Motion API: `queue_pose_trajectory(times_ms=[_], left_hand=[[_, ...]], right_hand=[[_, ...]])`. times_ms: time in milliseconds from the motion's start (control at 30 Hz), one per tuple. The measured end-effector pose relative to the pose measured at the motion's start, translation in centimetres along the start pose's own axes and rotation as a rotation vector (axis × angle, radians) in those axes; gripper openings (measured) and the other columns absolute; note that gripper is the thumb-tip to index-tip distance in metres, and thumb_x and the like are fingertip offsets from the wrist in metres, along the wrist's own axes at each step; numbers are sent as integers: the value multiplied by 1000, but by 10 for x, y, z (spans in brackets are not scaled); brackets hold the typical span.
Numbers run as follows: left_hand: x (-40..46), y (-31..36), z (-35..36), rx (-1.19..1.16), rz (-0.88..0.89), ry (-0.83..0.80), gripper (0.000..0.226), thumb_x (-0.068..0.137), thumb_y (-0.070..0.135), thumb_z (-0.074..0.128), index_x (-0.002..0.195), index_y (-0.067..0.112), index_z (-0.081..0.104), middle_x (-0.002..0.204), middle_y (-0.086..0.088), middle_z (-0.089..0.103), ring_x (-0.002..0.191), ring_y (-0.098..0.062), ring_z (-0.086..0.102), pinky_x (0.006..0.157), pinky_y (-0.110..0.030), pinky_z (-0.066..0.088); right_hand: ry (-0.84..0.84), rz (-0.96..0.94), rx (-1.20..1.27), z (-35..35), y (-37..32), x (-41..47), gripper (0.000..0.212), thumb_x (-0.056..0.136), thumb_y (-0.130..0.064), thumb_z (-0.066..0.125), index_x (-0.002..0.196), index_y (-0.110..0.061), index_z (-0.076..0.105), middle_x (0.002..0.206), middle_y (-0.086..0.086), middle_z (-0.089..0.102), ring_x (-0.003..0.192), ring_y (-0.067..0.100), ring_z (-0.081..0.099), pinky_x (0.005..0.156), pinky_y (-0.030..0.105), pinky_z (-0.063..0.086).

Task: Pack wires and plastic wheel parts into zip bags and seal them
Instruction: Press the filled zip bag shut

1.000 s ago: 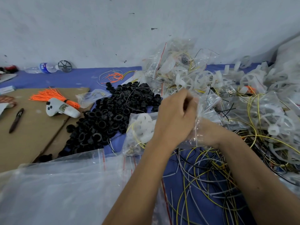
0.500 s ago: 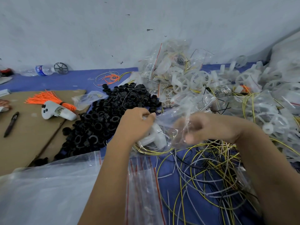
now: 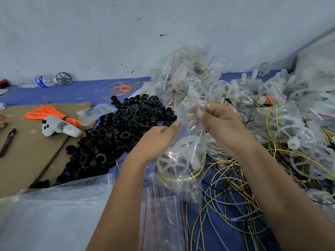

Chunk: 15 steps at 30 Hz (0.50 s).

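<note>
Fingertips [image 3: 208,107] of right hand [image 3: 223,127] pinching the zip bag [image 3: 181,156] by its mouth at frame centre — left hand [image 3: 157,140] gripping the bag's left edge just below, thumb pressed on the film

Bag hanging downward from both grips, long axis near vertical, white wheel [image 3: 171,164] and yellow wire [image 3: 181,179] sunk at the bottom

Seal strip lost in crumpled film and blur — closed or not, cannot tell

Loose wires [image 3: 226,196] lower right, black rings [image 3: 116,134] left of centre

Black rings [image 3: 116,134] left, wires [image 3: 226,187] right.

forearms cropped below, pen [image 3: 7,142] cut off left
</note>
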<state>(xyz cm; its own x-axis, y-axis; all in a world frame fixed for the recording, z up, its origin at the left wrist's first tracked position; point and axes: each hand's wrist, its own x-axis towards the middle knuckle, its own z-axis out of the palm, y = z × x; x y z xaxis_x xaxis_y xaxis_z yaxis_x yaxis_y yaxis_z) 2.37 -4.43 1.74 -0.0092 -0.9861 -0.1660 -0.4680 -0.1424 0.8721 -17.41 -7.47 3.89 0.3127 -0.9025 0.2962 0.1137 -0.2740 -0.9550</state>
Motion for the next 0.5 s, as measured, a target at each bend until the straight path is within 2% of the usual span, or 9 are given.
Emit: queue_pose_trajectory(times_ms=[67, 133, 200, 267, 300, 367, 433, 500], left_hand=[[-2, 6, 4, -167, 17, -47, 81, 76, 90, 51, 107, 17, 68, 115, 0, 71, 110, -20, 67, 109, -53, 47], [-2, 10, 6, -382, 29, -102, 92, 75, 83, 64, 126, 7, 65, 129, -19, 67, 121, -42, 63, 110, -58, 45], [-6, 13, 9, -521, 55, -148, 84, 76, 71, 74, 126, 5, 64, 129, -21, 67, 119, -45, 62, 109, -53, 45], [-7, 12, 11, -527, 64, -176, 72, 72, 62, 80, 122, 13, 66, 123, -14, 69, 113, -40, 64, 100, -48, 50], [-8, 11, 12, -548, 68, -202, 66, 71, 58, 81, 121, 17, 69, 122, -8, 72, 110, -34, 68, 95, -44, 54], [-9, 11, 12, -595, 72, -278, 54, 72, 58, 78, 117, 27, 75, 119, -3, 76, 108, -27, 69, 94, -47, 58], [-11, 13, 9, -590, 46, -327, 51, 74, 61, 75, 116, 31, 77, 115, -4, 77, 107, -32, 68, 91, -53, 58], [-10, 14, 10, -560, 41, -323, 43, 77, 59, 75, 111, 31, 78, 106, -5, 79, 99, -27, 75, 74, -45, 65]], right_hand=[[-104, -24, 264, -4, -8, -2, 21, 97, -9, 55, 91, -11, 75, 77, 10, 70, 72, 23, 66, 72, 37, 55], [-192, -47, 431, -7, -15, -2, 14, 91, -10, 59, 87, -5, 72, 79, 12, 68, 73, 21, 65, 73, 33, 56], [-209, -42, 501, -8, -20, -2, 11, 87, -11, 61, 87, -4, 70, 78, 8, 69, 71, 18, 65, 76, 32, 57], [-157, -37, 515, -8, -21, 0, 11, 88, -10, 61, 92, -4, 69, 74, 4, 69, 69, 15, 65, 76, 31, 58], [-124, -41, 512, -9, -21, 1, 12, 90, -10, 60, 94, -4, 70, 73, 5, 68, 68, 15, 64, 74, 30, 58], [-61, -45, 466, -12, -21, 3, 12, 93, -11, 60, 93, -9, 72, 74, 7, 68, 66, 17, 63, 71, 31, 58], [31, -24, 254, -18, -17, 5, 15, 94, -11, 64, 84, -15, 74, 73, 10, 68, 62, 18, 60, 63, 30, 55], [76, 33, -6, -27, -10, 6, 15, 94, -10, 66, 82, -14, 75, 78, 18, 68, 66, 22, 58, 63, 31, 52]])
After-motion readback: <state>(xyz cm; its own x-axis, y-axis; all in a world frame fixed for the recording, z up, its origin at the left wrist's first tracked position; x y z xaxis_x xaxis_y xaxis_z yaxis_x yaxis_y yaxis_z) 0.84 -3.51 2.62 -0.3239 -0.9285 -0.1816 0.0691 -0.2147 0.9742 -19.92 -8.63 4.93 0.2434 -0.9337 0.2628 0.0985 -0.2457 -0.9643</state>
